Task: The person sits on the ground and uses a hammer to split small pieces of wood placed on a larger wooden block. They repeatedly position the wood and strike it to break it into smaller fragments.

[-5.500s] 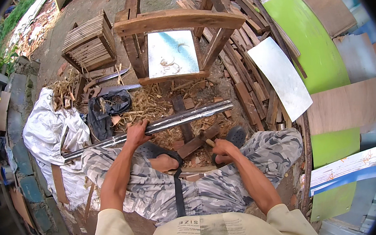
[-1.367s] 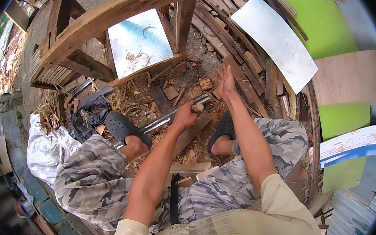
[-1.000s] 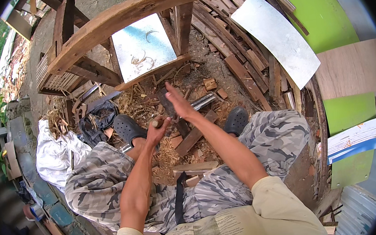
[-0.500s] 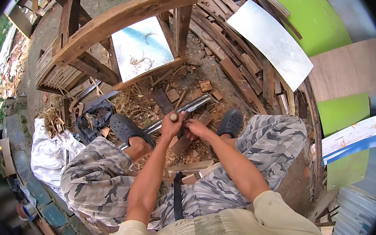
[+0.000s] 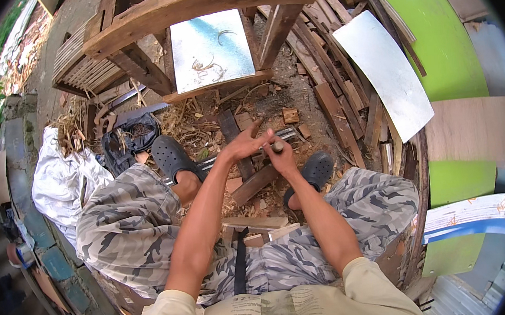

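Our right hand (image 5: 284, 160) is wrapped around a wooden handle (image 5: 277, 147). Our left hand (image 5: 243, 146) is spread beside it, seemingly empty. The black-and-white strip (image 5: 288, 134) lies below. We can't tell how much is done or left.

Brown round-ended wooden tool handle (image 5: 277, 147), held in right hand (image 5: 284, 159), butt turned upward, tool's other end hidden; left hand (image 5: 242, 146) spread just beside. Long narrow black-and-white strip (image 5: 288, 134) lying slantwise below hands, middle hidden.
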`<state>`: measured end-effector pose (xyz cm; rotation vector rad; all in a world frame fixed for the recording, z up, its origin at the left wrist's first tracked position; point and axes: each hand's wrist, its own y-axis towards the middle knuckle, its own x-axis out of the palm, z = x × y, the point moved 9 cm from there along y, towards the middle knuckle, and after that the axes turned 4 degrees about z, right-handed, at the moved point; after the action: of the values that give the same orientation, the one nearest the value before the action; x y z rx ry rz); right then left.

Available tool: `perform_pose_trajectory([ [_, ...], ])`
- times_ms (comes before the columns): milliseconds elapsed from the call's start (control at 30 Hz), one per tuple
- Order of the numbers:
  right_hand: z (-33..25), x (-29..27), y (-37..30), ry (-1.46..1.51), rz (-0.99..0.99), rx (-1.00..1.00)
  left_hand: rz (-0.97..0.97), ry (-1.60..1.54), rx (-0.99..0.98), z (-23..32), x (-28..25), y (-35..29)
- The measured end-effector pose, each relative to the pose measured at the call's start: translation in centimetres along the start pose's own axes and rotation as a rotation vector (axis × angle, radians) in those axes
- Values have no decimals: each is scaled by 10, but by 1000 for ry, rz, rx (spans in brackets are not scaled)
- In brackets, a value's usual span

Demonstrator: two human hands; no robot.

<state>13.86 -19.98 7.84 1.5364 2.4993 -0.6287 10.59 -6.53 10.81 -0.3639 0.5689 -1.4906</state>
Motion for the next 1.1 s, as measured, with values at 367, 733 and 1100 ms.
perform_pose_trajectory([
  [367, 29, -27, 28, -167, 350, 352, 309, 792, -467, -181, -43, -33],
  [733, 3, 25, 75, -289, 282, 424, 329, 826, -498, -200, -36, -32],
  [1100, 0, 20, 28, 117, 46, 128, 307, 907, -468, -205, -31, -31],
])
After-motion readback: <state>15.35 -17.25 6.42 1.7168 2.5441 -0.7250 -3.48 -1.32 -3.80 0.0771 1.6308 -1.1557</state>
